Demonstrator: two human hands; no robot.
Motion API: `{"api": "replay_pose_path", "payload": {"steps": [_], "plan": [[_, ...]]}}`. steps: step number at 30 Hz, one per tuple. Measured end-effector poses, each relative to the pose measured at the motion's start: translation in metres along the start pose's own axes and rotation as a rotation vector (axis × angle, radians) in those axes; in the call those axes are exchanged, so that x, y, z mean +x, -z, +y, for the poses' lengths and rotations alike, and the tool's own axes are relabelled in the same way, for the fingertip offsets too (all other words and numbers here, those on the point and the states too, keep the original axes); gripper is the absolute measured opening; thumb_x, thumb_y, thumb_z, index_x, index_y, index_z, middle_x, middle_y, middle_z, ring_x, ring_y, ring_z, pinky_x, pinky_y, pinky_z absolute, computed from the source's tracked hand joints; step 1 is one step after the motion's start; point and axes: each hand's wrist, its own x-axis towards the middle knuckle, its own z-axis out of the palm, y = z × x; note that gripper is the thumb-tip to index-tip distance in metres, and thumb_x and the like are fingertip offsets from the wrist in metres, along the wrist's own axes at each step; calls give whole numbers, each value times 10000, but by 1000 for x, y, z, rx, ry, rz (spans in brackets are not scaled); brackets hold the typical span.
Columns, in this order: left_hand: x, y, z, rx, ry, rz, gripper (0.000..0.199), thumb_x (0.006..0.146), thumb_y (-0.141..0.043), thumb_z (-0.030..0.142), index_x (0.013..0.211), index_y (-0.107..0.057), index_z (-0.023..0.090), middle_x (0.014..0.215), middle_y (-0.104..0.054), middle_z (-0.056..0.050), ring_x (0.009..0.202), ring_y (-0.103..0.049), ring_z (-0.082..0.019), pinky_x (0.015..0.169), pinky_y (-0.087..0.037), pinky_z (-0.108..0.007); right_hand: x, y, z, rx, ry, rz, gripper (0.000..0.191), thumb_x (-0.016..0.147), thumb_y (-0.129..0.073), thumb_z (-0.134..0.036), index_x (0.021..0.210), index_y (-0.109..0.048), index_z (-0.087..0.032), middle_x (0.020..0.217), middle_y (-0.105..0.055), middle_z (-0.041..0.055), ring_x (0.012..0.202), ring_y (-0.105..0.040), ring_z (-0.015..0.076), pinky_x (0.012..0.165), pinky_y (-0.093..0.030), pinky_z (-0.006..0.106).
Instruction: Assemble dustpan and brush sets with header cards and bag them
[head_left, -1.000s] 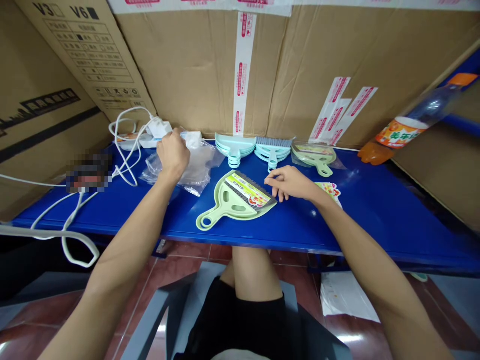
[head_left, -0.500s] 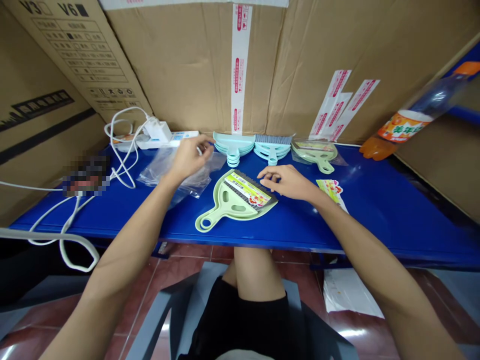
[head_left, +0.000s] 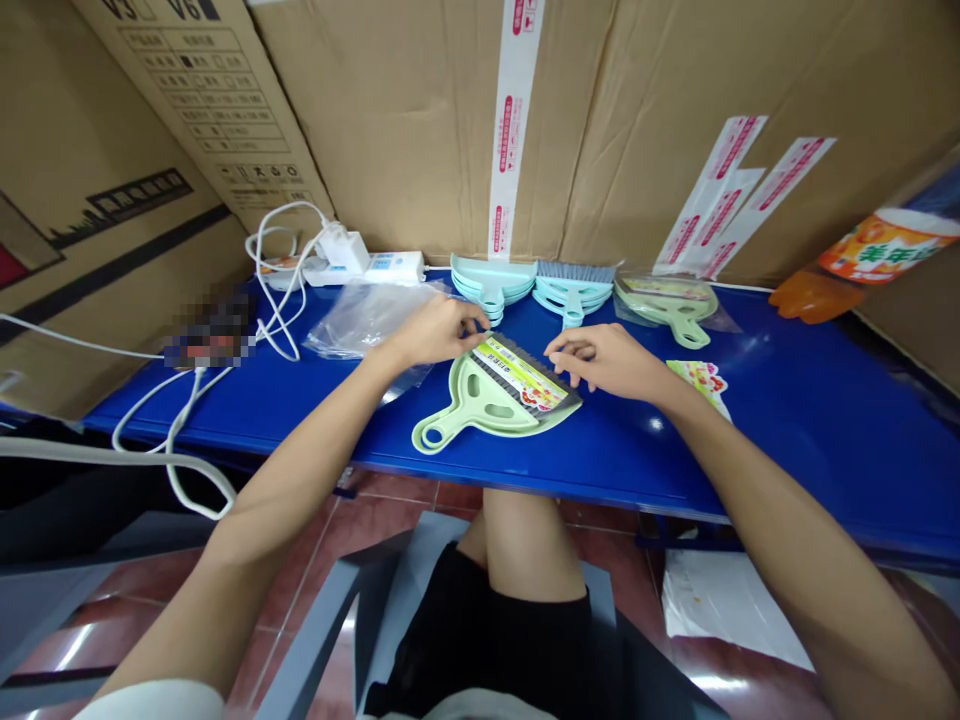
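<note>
A green dustpan (head_left: 442,428) lies near the front edge of the blue table, with a green brush (head_left: 487,395) nested on it and a yellow-green label card (head_left: 525,372) across the dark bristles. My left hand (head_left: 442,330) is at the upper left end of the bristles, fingers bent and apart, with nothing visible in it. On the other side, my right hand (head_left: 604,360) hovers just off the right end of the card, its fingers loosely curled, apart and holding nothing. Clear plastic bags (head_left: 360,318) lie beyond my left wrist.
Blue dustpans (head_left: 491,285) and blue brushes (head_left: 574,295) are stacked at the back. Right of them lie a bagged green set (head_left: 675,305) and a loose card (head_left: 701,382). An orange drink bottle (head_left: 862,262), white cables (head_left: 281,320) and a power strip (head_left: 397,267) flank the table (head_left: 810,430).
My left hand has moved right and down, from over the bags to the edge of the green brush. My right hand stays close to the card. The view has shifted left.
</note>
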Motion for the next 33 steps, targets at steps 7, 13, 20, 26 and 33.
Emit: {"api": "replay_pose_path", "payload": {"steps": [7,13,20,26,33], "plan": [[0,-9,8,-286,-12,111,139,943,-724,216,1062,-760,154,785,-784,-36,681,-721,-147,667,-552,-252,1,-2,-1,81,-81,57,351,921,-817,-497,1047,-813,-170,873,-808,97,652,-722,209,514,-579,305],[3,-13,16,-459,18,262,219,909,-778,311,1058,-767,151,784,-767,-47,678,-702,-139,666,-578,-260,1,-1,-7,669,-214,-62,556,973,-714,-723,1186,-790,-215,1129,-855,140,982,-821,331,807,-686,438],[3,-17,21,-497,16,246,245,901,-800,384,959,-796,146,818,-814,-79,725,-752,-163,700,-618,-276,0,-7,-16,814,-319,-142,472,1034,-738,-565,1350,-707,-217,1043,-863,118,842,-836,261,699,-686,339],[5,-19,24,-472,37,291,283,941,-772,430,968,-808,151,882,-840,-99,749,-758,-182,715,-615,-294,-6,-20,-25,791,-293,-146,644,820,-934,-158,1394,-654,-242,1146,-874,76,851,-839,215,703,-695,290],[-9,23,-34,267,473,563,162,969,-701,335,1041,-782,215,1151,-841,-165,1189,-750,-389,1072,-595,-556,2,3,-13,799,-147,243,578,755,-871,-240,1285,-640,-250,1160,-859,67,915,-833,250,791,-700,362]]}}
